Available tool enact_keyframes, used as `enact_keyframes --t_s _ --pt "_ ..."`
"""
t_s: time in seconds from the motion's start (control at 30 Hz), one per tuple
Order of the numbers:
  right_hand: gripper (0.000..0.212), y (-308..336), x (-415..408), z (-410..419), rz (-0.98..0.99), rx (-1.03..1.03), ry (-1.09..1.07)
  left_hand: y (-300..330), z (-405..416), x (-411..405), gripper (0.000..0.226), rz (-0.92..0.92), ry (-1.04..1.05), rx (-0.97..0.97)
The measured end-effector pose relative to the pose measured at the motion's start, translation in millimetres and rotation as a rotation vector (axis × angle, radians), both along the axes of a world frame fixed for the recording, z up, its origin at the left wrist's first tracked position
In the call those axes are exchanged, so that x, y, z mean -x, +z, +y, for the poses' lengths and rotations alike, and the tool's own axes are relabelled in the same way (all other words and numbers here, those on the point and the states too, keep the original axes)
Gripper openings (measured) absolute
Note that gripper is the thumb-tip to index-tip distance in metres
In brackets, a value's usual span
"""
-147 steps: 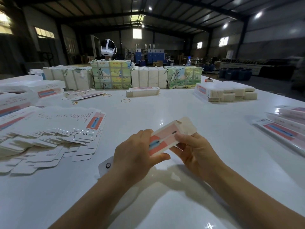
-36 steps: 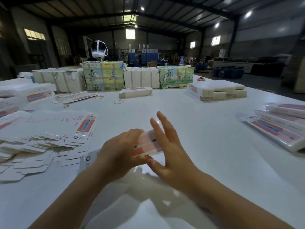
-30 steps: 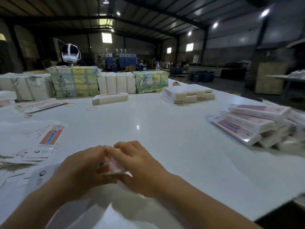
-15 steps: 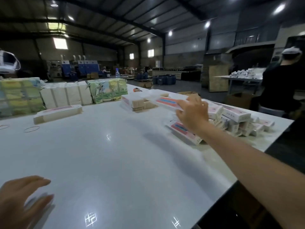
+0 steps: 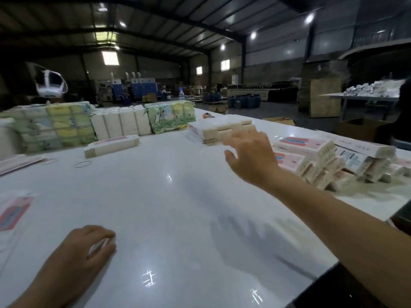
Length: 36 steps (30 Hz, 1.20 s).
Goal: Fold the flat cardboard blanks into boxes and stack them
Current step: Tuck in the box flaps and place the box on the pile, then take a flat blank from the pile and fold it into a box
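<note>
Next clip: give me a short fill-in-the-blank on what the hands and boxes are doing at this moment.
1. The right hand, fingers spread above the table, holds ____.
2. The pile of folded boxes lies on the ____ side of the table.
3. The left hand rests near the table's ____ edge.
4. A single folded box lies in front of the row of wrapped ____.

Missing words: nothing; right; near; bundles

1. The bench [image 5: 178, 207] is glossy white.
2. The folded boxes [image 5: 311, 156] are white with pink-and-blue panels.
3. The wrapped bundles [image 5: 55, 127] at the far edge show green-and-yellow pictures.
4. The plain bundles [image 5: 120, 123] are white.
</note>
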State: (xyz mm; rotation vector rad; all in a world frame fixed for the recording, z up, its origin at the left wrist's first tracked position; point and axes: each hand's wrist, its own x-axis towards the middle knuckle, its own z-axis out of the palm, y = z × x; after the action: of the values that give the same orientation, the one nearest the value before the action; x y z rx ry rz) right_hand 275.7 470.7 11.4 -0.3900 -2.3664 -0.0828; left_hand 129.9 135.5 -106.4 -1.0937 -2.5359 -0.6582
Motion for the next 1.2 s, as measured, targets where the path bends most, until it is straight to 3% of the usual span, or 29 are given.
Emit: enact_keyframes --t_s 0.07,0.13,0.27,0.37,0.47,0.57,0.63,0.73,0.8,0.9,0.97,1.07,1.2 --pt "0.030 -13.8 19.6 -59.1 -0.017 0.070 0.274 11.1 3.0 -14.5 0.034 0.012 0.009 -0.042" --pt "0.030 -41.4 38.0 -109.2 -0.140 0.147 0.431 16.3 0.0 -23.7 0.014 -0.007 0.024 -0.037" --pt "0.031 -97.4 61.1 -152.6 -0.399 0.140 0.423 12.8 -2.7 -25.0 0.014 -0.080 0.026 -0.050" --pt "0.031 -110.1 66.9 -148.8 -0.336 0.181 0.445 11.9 -1.1 -21.6 0.017 -0.114 0.056 -0.039" --pt "0.028 -110.8 66.7 -146.2 -0.297 0.209 0.458 23.7 -0.7 -14.0 0.019 -0.261 0.065 -0.014" --pt "0.026 -110.2 67.6 -146.8 -0.302 0.175 0.462 52.6 -19.0 22.8 0.017 -0.417 0.205 -0.143" --pt "0.025 -109.9 67.6 -145.7 -0.287 0.185 0.464 70.9 -44.4 58.3 0.027 -0.320 0.467 -0.099" --pt "0.023 -109.6 67.1 -147.5 -0.276 0.220 0.458 75.1 -88.9 103.5 0.070 -0.254 0.883 0.182" --pt "0.020 -108.8 67.7 -149.3 -0.272 0.241 0.450 66.4 -107.7 121.8 0.097 -0.283 1.002 0.286" --pt "0.018 -107.1 68.0 -150.7 -0.296 0.258 0.444 56.9 -113.8 139.8 0.109 -0.262 1.027 0.347" --pt "0.017 -105.7 67.4 -150.2 -0.295 0.268 0.438 62.6 -116.5 148.4 0.102 -0.323 1.040 0.280" --pt "0.016 -103.0 65.1 -150.7 -0.308 0.273 0.443 73.2 -126.2 158.0 0.072 -0.476 0.999 0.068" --pt "0.015 -100.8 63.8 -151.4 -0.307 0.272 0.441 68.9 -127.6 158.8 0.028 -0.396 0.996 -0.126"
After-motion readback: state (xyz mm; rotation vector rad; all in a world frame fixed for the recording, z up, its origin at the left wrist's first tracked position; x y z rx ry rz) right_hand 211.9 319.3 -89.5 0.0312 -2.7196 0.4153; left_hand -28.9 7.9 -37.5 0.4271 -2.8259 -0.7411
